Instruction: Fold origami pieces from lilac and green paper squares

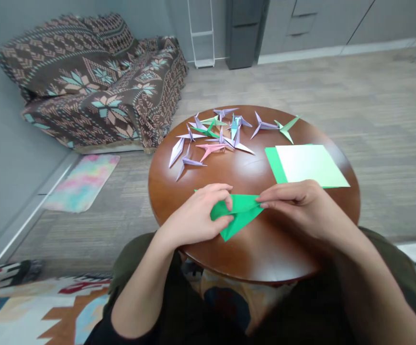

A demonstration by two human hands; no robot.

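Observation:
A green sheet of origami paper (241, 215), partly folded, is between my two hands over the near part of the round table. My left hand (209, 211) curls over its left side, thumb and fingers closed on the paper and hiding that end. At the right corner, my right hand (297, 203) pinches the paper between thumb and fingertips. One green point of the paper faces toward me. Just beyond my right hand lies a stack of paper sheets (310, 163), pale green on top with darker green showing beneath.
Several folded paper cranes (222, 139) in purple, green and pink are spread over the far left of the brown round table (168, 191). A pale green crane (287, 128) lies near the far right edge. Beyond stand a patterned covered sofa (114, 100) and a colourful mat (84, 182).

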